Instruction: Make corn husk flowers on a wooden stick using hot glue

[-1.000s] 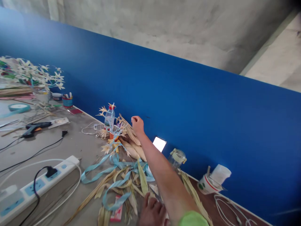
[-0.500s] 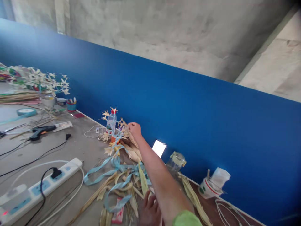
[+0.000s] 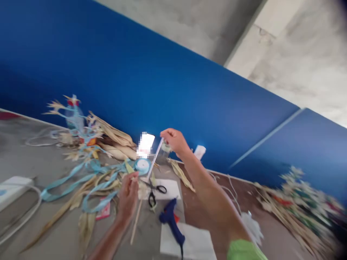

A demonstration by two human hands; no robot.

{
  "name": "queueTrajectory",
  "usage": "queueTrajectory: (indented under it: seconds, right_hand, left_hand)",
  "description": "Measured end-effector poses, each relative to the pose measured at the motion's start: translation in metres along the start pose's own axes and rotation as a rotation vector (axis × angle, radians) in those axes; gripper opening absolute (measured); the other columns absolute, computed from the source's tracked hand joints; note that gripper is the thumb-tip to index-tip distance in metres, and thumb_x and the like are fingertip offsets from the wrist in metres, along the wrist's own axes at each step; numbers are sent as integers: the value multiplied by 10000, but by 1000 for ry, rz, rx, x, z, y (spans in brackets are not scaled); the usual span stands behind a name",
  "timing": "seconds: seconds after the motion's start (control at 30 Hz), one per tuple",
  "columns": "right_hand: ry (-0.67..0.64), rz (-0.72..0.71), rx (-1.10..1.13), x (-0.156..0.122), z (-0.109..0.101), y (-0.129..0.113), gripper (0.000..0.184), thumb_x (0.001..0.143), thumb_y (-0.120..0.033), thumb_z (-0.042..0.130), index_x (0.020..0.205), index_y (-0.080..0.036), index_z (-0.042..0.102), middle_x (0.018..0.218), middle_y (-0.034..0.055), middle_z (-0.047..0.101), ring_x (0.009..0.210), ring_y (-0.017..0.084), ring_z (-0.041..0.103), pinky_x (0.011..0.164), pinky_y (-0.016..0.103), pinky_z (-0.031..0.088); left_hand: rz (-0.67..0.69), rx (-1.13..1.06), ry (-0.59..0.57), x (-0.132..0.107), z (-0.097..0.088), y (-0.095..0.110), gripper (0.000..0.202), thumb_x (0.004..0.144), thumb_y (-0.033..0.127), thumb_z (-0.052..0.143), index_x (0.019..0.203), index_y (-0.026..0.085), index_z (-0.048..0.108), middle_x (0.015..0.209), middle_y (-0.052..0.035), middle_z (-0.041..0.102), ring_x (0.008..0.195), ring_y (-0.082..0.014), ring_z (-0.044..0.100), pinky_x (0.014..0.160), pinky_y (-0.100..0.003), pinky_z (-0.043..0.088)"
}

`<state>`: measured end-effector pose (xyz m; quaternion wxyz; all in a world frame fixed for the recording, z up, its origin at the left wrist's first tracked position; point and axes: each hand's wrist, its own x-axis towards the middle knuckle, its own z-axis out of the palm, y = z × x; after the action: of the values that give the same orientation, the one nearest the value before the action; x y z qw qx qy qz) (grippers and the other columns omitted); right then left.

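My right hand (image 3: 175, 140) is raised above the table, fingers closed on the top end of a thin pale strip (image 3: 155, 160) that slants down to the left. My left hand (image 3: 128, 195) sits lower, fingers pinched on the top of a thin wooden stick (image 3: 136, 219) beside a small dried-husk piece. Under the strip lie a light blue ribbon roll (image 3: 142, 165) and black-handled scissors (image 3: 153, 190) on white paper. A blue glue gun (image 3: 171, 221) rests just right of my left hand.
Dried corn husks (image 3: 112, 139) and loose blue ribbon (image 3: 71, 176) spread over the grey table at left, near a white power strip (image 3: 12, 186). A blue partition (image 3: 135, 76) stands behind. Husk flowers on stems (image 3: 300, 200) lie at right. The frame is motion-blurred.
The view has swung right. My right hand drew back from the husk pile and now holds a pale strip. My left hand lifted from the table and pinches a stick.
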<state>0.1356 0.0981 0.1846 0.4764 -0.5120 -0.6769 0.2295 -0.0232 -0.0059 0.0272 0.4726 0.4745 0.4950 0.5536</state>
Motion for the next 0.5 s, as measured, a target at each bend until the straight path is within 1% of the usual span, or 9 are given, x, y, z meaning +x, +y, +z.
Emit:
queueTrajectory:
  seconds: [0.03, 0.1, 0.17, 0.23, 0.3, 0.37, 0.4, 0.47, 0.5]
  right_hand:
    - [-44, 26, -30, -15, -2, 6, 231, 756, -372, 540, 692, -162, 612, 534, -40, 493, 510, 84, 431, 502, 206, 321]
    - [-123, 80, -49, -41, 1, 15, 214, 740, -358, 567, 675, -159, 610, 538, -42, 502, 524, 84, 433, 513, 206, 328]
    - [-147, 144, 2, -60, 6, 19, 245, 752, -378, 560, 667, -152, 601, 527, -41, 486, 500, 77, 411, 502, 210, 330]
    - [-142, 206, 63, -76, 4, 18, 277, 784, -402, 524, 719, -143, 597, 543, -33, 497, 476, 75, 410, 493, 217, 352]
    - [-106, 244, 99, -96, -6, 16, 297, 824, -410, 461, 881, -142, 573, 630, -13, 556, 484, 80, 450, 508, 225, 395]
    - [-78, 261, 89, -123, -23, 16, 326, 830, -430, 453, 966, -149, 546, 706, -1, 579, 518, 81, 471, 539, 228, 417]
    - [-113, 281, 7, -140, -31, 19, 307, 823, -429, 462, 931, -160, 561, 717, -1, 585, 543, 87, 488, 554, 228, 420]
    - [-225, 380, -260, -178, -44, 27, 257, 784, -411, 519, 848, -176, 599, 717, 2, 602, 602, 114, 526, 583, 238, 413]
    - [-261, 437, -391, -197, -47, 33, 259, 745, -414, 568, 858, -184, 609, 745, 10, 616, 653, 137, 548, 607, 251, 415]
  left_hand:
    - [37, -14, -48, 0, 1, 2, 367, 844, 462, 368, 1055, 201, 516, 674, 2, 470, 596, -147, 424, 584, -265, 385]
    - [61, -67, -266, -1, 7, 3, 378, 835, 460, 417, 1071, 190, 537, 681, 9, 511, 512, -103, 370, 514, -234, 348]
    - [13, -104, -455, -4, 14, 3, 400, 795, 441, 516, 1104, 187, 522, 755, -4, 575, 478, -77, 369, 462, -217, 317]
    - [-49, -120, -564, -9, 20, 1, 341, 762, 427, 573, 978, 164, 561, 682, 6, 575, 443, -68, 378, 424, -204, 293]
    - [-60, -178, -567, -12, 24, -1, 270, 752, 402, 596, 869, 161, 558, 637, 21, 564, 435, -68, 416, 430, -201, 319]
    - [-35, -274, -513, -13, 26, -3, 223, 747, 362, 616, 816, 169, 529, 695, 16, 589, 484, -81, 500, 496, -219, 389]
    - [-29, -318, -489, -13, 26, -3, 214, 743, 345, 625, 807, 171, 518, 742, 8, 602, 521, -92, 539, 538, -235, 420]
    - [-39, -368, -450, -13, 26, -3, 208, 737, 327, 635, 795, 169, 512, 798, -3, 612, 573, -108, 582, 599, -262, 454]
    - [-51, -378, -436, -13, 27, -3, 209, 735, 327, 637, 787, 166, 514, 808, -6, 611, 588, -114, 593, 616, -269, 462]
